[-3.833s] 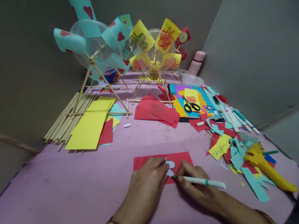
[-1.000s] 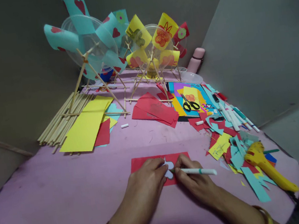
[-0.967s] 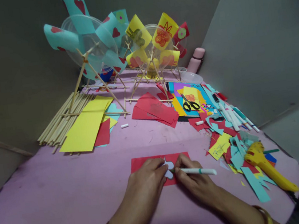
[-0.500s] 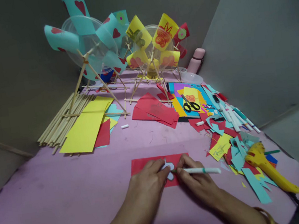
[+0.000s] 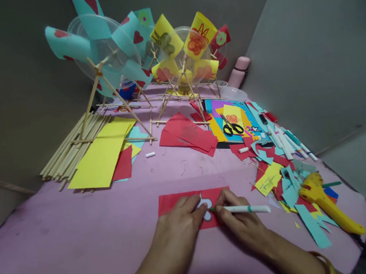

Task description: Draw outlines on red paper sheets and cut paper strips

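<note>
A red paper rectangle (image 5: pixel 169 201) lies on the pink table cover near the front edge. On it sits a small white cut-out shape (image 5: pixel 206 205). My left hand (image 5: pixel 177 225) presses the white shape down with its fingertips, fingers held together. My right hand (image 5: pixel 236 220) is closed round a white marker with a green band (image 5: pixel 248 209), its tip touching the edge of the white shape.
A yellow glue gun (image 5: pixel 327 208) and paper scraps (image 5: pixel 287 186) lie to the right. Black scissors (image 5: pixel 232 127) rest on coloured sheets, with markers (image 5: pixel 285 141) beside them. Yellow paper (image 5: pixel 101 159) and wooden sticks (image 5: pixel 67 152) lie at left. Two paper pinwheels (image 5: pixel 107 52) stand at the back.
My hands have stayed on the red paper; the marker tip has shifted slightly along the white shape's edge. The view has drifted a little.
</note>
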Demonstrator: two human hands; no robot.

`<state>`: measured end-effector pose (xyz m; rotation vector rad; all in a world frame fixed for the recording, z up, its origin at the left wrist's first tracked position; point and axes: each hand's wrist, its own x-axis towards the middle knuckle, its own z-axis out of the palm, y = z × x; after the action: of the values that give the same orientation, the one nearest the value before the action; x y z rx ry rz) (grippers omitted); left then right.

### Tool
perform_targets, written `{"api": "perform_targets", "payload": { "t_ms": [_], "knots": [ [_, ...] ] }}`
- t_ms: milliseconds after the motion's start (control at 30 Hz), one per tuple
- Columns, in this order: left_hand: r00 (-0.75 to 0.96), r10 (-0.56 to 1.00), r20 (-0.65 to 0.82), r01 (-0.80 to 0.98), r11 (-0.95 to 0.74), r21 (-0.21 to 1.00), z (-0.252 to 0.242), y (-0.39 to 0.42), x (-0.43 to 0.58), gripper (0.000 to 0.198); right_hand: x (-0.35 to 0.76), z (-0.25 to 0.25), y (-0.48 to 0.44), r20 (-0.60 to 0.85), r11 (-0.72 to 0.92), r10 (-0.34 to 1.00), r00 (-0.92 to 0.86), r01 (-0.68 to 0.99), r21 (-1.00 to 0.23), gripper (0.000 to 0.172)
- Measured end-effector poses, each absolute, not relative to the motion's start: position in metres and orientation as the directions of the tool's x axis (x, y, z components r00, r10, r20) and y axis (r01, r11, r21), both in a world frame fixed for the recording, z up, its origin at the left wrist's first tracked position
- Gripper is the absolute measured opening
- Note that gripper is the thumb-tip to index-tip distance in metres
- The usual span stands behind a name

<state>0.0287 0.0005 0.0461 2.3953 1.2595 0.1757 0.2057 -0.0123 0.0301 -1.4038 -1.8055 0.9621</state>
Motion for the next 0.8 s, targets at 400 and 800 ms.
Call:
{"api": "perform_targets", "payload": {
  "t_ms": [400,800],
  "knots": [
    [0.575,0.817,-0.039,0.736,-0.496,0.460,0.0450,0.0031,0.0283,0.026,0.2019,0.0315,-0.0099,0.041,0.182,0.966,-0.255,0.559,-0.809,0.014],
    [0.578,0.815,-0.035,0.721,-0.490,0.490,0.0488,0.0025,0.0274,0.025,0.2059,0.0281,-0.0099,0.077,0.208,0.960,-0.271,0.500,-0.841,0.015]
  ]
}}
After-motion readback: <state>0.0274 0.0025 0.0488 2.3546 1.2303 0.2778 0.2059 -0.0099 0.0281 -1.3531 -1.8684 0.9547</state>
